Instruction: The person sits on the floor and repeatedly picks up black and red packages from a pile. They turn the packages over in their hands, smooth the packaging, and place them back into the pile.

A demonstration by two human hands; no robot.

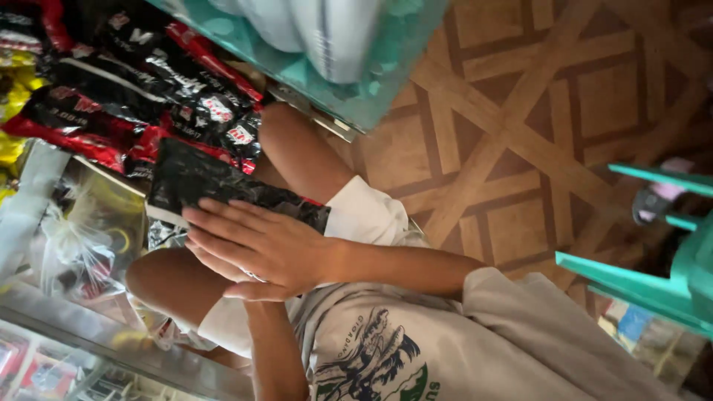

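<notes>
A glossy black packet rests across my bare knees. My right hand lies flat on its near end, fingers stretched out and pointing left. My left hand comes up from below and sits under the right one, mostly hidden, with only the finger edges and thumb showing. The packet's end seems pressed between the two palms. I am in white shorts and a grey printed shirt.
Red and black snack packets are piled at upper left, with yellow ones at the far left. A teal-wrapped pack of paper rolls sits at the top. Glass display case with clear bags lower left. Teal plastic chair at right on patterned wood floor.
</notes>
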